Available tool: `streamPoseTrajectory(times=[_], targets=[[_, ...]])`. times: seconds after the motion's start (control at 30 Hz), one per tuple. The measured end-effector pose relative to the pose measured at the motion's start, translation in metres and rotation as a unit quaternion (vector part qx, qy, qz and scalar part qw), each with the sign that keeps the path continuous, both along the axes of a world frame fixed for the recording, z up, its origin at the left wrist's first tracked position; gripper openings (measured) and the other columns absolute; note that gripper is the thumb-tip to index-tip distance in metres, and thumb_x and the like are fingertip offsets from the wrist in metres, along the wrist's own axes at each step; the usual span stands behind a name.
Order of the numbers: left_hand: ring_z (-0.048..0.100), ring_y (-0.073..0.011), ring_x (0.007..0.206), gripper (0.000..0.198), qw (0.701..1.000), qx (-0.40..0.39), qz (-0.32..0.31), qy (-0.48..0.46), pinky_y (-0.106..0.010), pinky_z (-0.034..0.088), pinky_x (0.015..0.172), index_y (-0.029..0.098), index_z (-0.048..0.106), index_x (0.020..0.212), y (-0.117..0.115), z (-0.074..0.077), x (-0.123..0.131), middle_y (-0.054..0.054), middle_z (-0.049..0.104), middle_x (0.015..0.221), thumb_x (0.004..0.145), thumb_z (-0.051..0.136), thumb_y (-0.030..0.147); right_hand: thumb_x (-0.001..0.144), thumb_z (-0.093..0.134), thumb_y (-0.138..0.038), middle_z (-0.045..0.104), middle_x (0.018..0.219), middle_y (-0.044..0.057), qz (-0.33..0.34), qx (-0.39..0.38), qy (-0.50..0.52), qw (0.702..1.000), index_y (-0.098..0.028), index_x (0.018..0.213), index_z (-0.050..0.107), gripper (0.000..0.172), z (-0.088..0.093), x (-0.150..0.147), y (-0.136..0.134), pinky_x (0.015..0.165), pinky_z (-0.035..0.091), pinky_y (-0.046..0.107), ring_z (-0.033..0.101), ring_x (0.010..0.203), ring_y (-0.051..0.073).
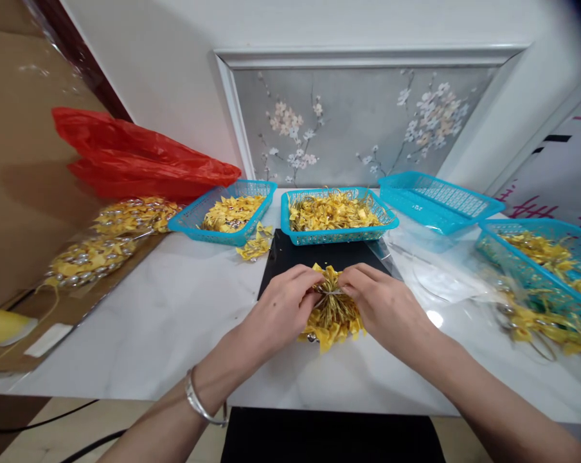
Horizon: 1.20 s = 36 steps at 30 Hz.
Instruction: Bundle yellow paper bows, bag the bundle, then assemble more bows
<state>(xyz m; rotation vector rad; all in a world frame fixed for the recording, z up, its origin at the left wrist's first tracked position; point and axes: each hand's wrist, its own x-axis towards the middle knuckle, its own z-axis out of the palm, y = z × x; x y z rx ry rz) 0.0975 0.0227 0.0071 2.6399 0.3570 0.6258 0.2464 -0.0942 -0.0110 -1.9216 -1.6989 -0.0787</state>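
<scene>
A round bunch of yellow ribbon flowers (336,331) with gold wire-like stems lies at the front edge of a black mat (285,257). Its stems fan out from a gathered middle, where a thin whitish tie (335,292) crosses. My left hand (283,305) is closed at the left of this middle, thumb and fingers pinched together. From the right, my right hand (387,299) pinches at the same spot. The fingertips partly cover the tie, so its ends are hidden. A silvery bead (312,337) shows at the bunch's lower left rim.
Blue baskets of yellow flowers stand behind the mat (341,238), at the back left (206,238) and at the right (512,225). Another blue basket (435,225) holds none. Bagged beaded flowers (88,260) lie left under a red plastic bag (146,161). Loose flowers (256,244) lie nearby.
</scene>
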Motion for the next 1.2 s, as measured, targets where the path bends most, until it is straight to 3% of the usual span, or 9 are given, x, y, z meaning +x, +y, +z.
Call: streamPoseTrajectory(times=[0.13, 0.3, 0.47, 0.8, 1.0, 1.2], targets=[[0.061, -0.0152, 0.075, 0.023, 1.0, -0.005, 0.012, 0.008, -0.026, 0.048, 0.067, 0.018, 0.06, 0.078, 0.0, 0.001, 0.003, -0.002, 0.064, 0.082, 0.079, 0.049, -0.001, 0.092, 0.04, -0.018, 0.062, 0.072, 0.0, -0.012, -0.025, 0.041, 0.999, -0.022, 0.085, 0.053, 0.015, -0.001, 0.001, 0.003, 0.054, 0.036, 0.026, 0.058, 0.06, 0.017], [0.057, -0.013, 0.062, 0.021, 0.999, -0.008, 0.041, 0.006, -0.025, 0.042, 0.056, 0.02, 0.055, 0.074, -0.004, 0.004, 0.004, 0.003, 0.06, 0.069, 0.08, 0.048, 0.001, 0.092, 0.039, -0.02, 0.06, 0.061, -0.001, -0.018, -0.042, 0.051, 0.998, -0.021, 0.085, 0.053, 0.016, -0.002, -0.002, 0.003, 0.049, 0.033, 0.026, 0.057, 0.051, 0.017], [0.059, -0.0145, 0.062, 0.018, 0.998, -0.005, 0.066, -0.001, -0.026, 0.043, 0.056, 0.019, 0.056, 0.079, -0.007, 0.005, 0.006, 0.002, 0.061, 0.068, 0.077, 0.05, 0.003, 0.091, 0.039, -0.019, 0.064, 0.065, 0.0, -0.022, -0.041, 0.054, 0.997, -0.021, 0.087, 0.055, 0.016, -0.002, -0.001, 0.003, 0.049, 0.033, 0.026, 0.061, 0.054, 0.018], [0.06, -0.0143, 0.068, 0.019, 0.999, 0.005, 0.049, 0.011, -0.026, 0.044, 0.061, 0.02, 0.064, 0.079, -0.003, 0.004, 0.006, 0.001, 0.065, 0.075, 0.084, 0.051, 0.007, 0.091, 0.045, -0.016, 0.063, 0.078, 0.002, -0.017, -0.016, 0.044, 0.999, -0.021, 0.083, 0.059, 0.017, -0.004, 0.002, 0.004, 0.058, 0.038, 0.026, 0.061, 0.068, 0.017], [0.054, -0.0166, 0.07, 0.023, 0.997, 0.015, 0.073, 0.006, -0.028, 0.041, 0.061, 0.02, 0.053, 0.067, -0.004, 0.001, 0.006, 0.001, 0.057, 0.071, 0.084, 0.047, 0.006, 0.089, 0.048, -0.013, 0.057, 0.072, 0.0, -0.025, -0.009, 0.012, 1.0, -0.02, 0.072, 0.055, 0.019, -0.003, 0.003, 0.005, 0.055, 0.034, 0.026, 0.055, 0.063, 0.015], [0.049, -0.0181, 0.068, 0.024, 0.995, 0.016, 0.094, -0.008, -0.03, 0.038, 0.059, 0.022, 0.045, 0.066, -0.008, -0.008, 0.006, 0.002, 0.052, 0.067, 0.083, 0.045, 0.005, 0.088, 0.044, -0.01, 0.059, 0.073, 0.003, -0.022, 0.002, -0.002, 1.0, -0.02, 0.073, 0.054, 0.02, -0.006, 0.003, 0.003, 0.057, 0.034, 0.028, 0.057, 0.069, 0.019]])
